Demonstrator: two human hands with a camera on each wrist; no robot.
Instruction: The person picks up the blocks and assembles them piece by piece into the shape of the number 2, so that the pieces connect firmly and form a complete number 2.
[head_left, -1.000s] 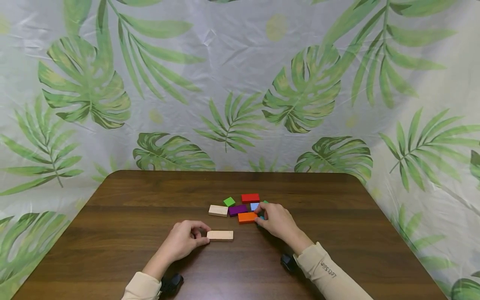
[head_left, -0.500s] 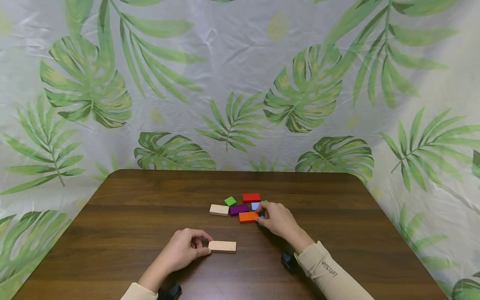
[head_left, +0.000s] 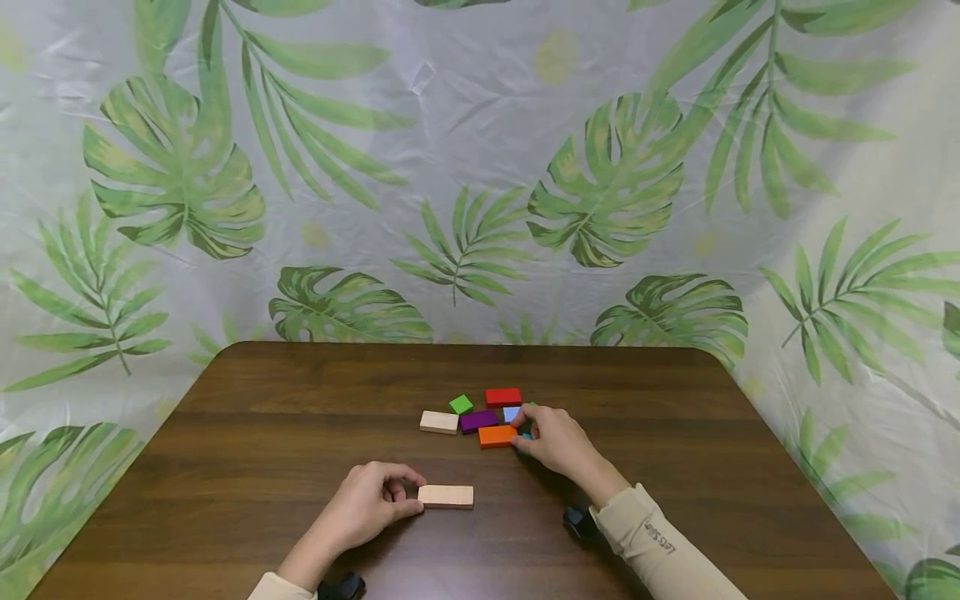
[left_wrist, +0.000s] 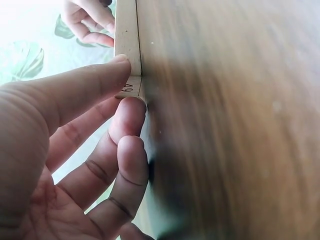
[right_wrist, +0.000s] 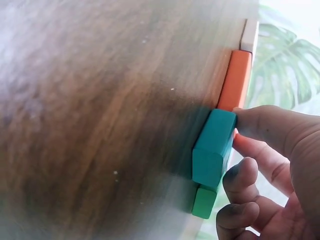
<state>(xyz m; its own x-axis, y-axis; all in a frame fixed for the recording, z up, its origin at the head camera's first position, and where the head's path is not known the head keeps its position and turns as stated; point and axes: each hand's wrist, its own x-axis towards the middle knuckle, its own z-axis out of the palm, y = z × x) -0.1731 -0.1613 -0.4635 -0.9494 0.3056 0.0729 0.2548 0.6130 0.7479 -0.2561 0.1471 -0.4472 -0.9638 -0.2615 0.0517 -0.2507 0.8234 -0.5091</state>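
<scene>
Two hands low over the table (head_left: 300, 392), each with a pinch on a block. At far left, left hand (head_left: 373, 498), with thumb and bent fingers closed to a narrow grip on the left end of the long block (head_left: 446, 497). Drawn toward the person over the last second, mostly in the first half, and now almost at rest: well apart from the cluster, so, by judgement, singled out for separate handling. Pale tan bare wood, straight-edged, flat on the table as far as can be told, with a dark unreadable mark near the pinched end. Farther back, at the left of the cluster, pale block (head_left: 438, 422); then green block (head_left: 461, 405), purple block (head_left: 478, 422), orange block (head_left: 497, 437) nearest the front, red block (head_left: 503, 397) at the back, blue block (head_left: 512, 414) partly behind fingers. Last, right hand (head_left: 557, 439), at the same spot as a second ago, with thumb and index finger bent on the teal block (right_wrist: 214, 145), apparently in a light pinch; cannot tell how firm. Just beside, second green block (right_wrist: 204, 202), mostly hidden from the head view
</scene>
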